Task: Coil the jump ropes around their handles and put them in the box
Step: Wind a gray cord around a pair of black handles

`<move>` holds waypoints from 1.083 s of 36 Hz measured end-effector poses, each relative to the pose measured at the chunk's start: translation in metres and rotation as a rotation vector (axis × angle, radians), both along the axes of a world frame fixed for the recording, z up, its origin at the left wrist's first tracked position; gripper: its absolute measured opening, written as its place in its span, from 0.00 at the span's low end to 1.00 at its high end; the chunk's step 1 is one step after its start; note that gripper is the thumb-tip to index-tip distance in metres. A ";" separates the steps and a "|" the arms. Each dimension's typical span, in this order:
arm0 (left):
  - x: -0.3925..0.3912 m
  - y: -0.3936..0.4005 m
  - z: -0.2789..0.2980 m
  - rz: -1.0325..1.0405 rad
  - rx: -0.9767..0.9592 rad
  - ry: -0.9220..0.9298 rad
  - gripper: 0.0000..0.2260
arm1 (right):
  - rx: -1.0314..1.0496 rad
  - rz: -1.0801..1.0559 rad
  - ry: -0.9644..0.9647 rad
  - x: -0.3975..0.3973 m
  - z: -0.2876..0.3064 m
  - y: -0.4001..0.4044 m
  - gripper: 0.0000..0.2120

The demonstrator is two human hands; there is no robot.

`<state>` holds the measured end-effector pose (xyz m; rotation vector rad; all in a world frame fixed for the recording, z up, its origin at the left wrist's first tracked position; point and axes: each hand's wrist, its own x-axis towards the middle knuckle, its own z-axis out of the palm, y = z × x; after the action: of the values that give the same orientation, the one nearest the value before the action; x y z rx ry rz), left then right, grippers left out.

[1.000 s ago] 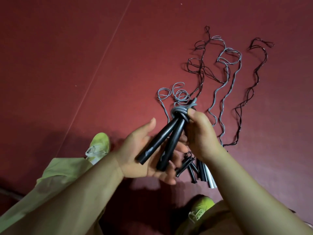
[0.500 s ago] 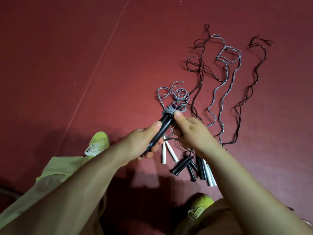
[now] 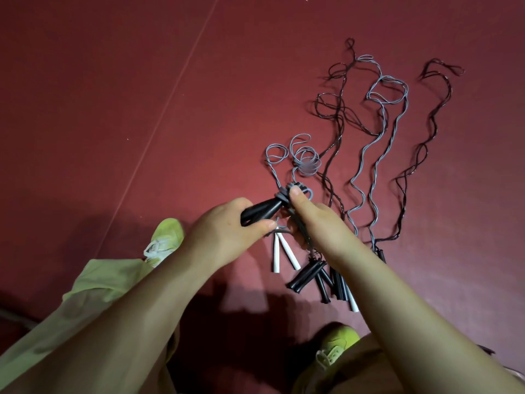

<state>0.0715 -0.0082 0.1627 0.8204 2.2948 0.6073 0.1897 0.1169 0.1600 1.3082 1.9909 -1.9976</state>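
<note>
Item in hand: I have one jump rope, its pair of black handles (image 3: 262, 213) held together above the red floor (image 3: 113, 109). My left hand (image 3: 227, 237) grips the lower end of the handles, fingers (image 3: 260, 224) curled round them. My right hand (image 3: 315, 220) pinches the upper end, thumb pressed on the grey cord wraps (image 3: 285, 193) wound there; how its other fingers lie I cannot tell. Loose grey cord (image 3: 305, 159) runs up from the wraps into small loops lying on the floor just beyond my hands. On the floor below my hands: two white handles (image 3: 279, 254) side by side, and a cluster of black handles (image 3: 306, 275) partly under my right forearm. Further out, to the right: dark cords (image 3: 420, 155) and one more grey cord (image 3: 377, 143) stretched away in wavy lines, uncoiled. Also seen: two yellow-green shoes (image 3: 166, 240), one each side, and pale green trouser legs (image 3: 93, 282). A thin pale line (image 3: 170, 92) crosses the floor diagonally at left.
</note>
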 end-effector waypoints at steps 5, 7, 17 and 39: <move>-0.003 0.000 -0.002 -0.038 0.031 -0.172 0.19 | 0.045 -0.041 0.112 -0.002 -0.003 -0.004 0.23; -0.004 0.000 -0.001 -0.057 0.061 -0.393 0.19 | 0.013 -0.090 0.197 -0.002 -0.001 -0.005 0.19; 0.003 -0.005 0.011 -0.113 0.079 -1.553 0.37 | -0.313 -0.198 0.443 -0.003 0.001 -0.005 0.13; 0.007 0.005 -0.003 0.068 0.048 -0.548 0.24 | -0.116 -0.027 0.135 0.005 -0.011 0.007 0.21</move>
<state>0.0786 -0.0029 0.1594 0.5147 1.8161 0.8068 0.1946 0.1243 0.1494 1.2127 1.8860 -2.2324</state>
